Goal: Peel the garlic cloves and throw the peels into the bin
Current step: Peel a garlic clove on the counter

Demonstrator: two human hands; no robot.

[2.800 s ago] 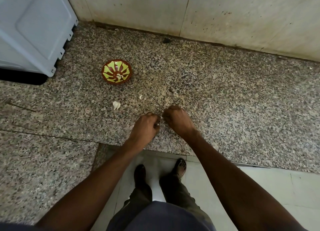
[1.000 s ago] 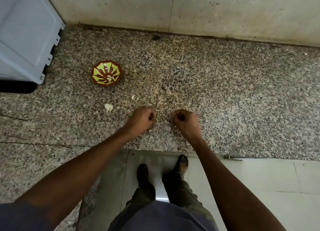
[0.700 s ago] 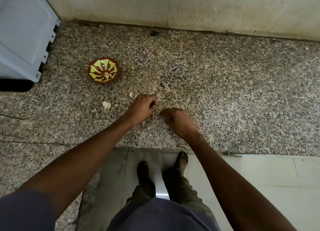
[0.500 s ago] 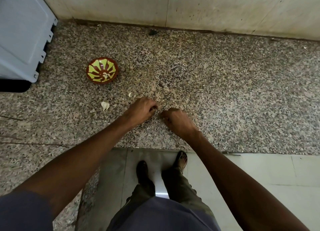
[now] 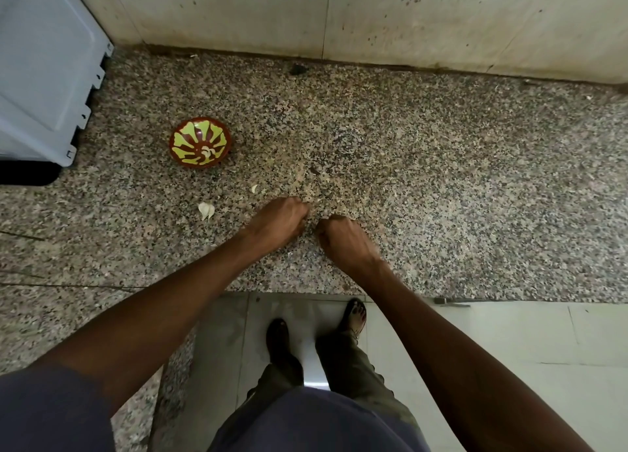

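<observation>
Hands are back together after the split a second ago — left hand (image 5: 277, 222) and right hand (image 5: 343, 241) both curled knuckles-up on the countertop (image 5: 441, 180) near its front edge, so I judge I'm gathering or working peel bits, binning not started. Fingers on both are closed tight; what they pinch is hidden, can't tell. Loose garlic clove (image 5: 206, 210) lies left of my left hand, a peel scrap (image 5: 254, 189) beyond it — peeled cloves sit in the bowl (image 5: 200, 142) toward the back-left.

A bowl (image 5: 200, 142) sits on the counter (image 5: 441, 186), left of both hands and right of an appliance (image 5: 44, 68). Garlic cloves (image 5: 206, 210) lie between the bowl and the left hand (image 5: 277, 221), which is just beside the right hand (image 5: 343, 239).
</observation>
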